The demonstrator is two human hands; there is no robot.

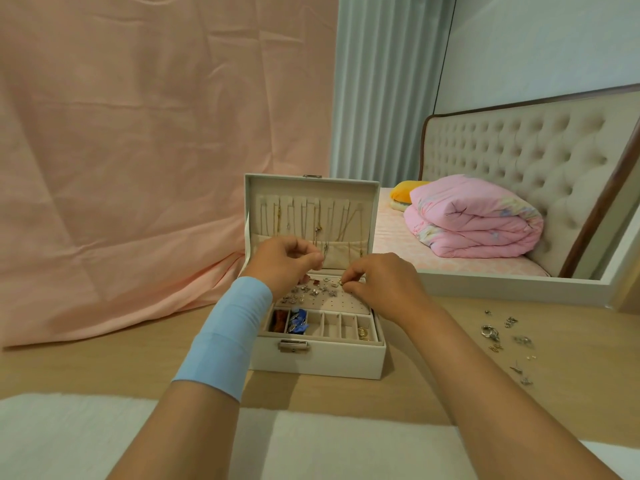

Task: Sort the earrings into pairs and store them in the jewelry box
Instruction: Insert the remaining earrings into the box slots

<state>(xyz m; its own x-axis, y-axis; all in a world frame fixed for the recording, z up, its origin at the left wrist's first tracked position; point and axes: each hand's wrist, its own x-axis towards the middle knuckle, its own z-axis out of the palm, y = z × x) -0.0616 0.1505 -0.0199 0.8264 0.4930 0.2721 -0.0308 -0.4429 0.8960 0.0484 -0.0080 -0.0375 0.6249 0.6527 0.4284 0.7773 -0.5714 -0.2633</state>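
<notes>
An open white jewelry box [317, 362] stands on the wooden table, lid upright with necklaces hanging inside. Several earrings sit on its perforated pad [332, 301]. My right hand [377, 285] hovers over the pad's back right and pinches a small gold earring [340, 282] at its fingertips. My left hand [287, 259], a blue band on its wrist, is above the pad's back left with fingers curled; whether it holds anything is too small to tell. Several loose earrings [505, 337] lie scattered on the table to the right.
The box's front compartments hold a red item [277, 320], a blue item [298, 320] and gold rings [363, 333]. A pink cloth [138, 168] hangs at the back left. A mirror [519, 168] behind the table shows a bed. A white cloth [311, 445] covers the near edge.
</notes>
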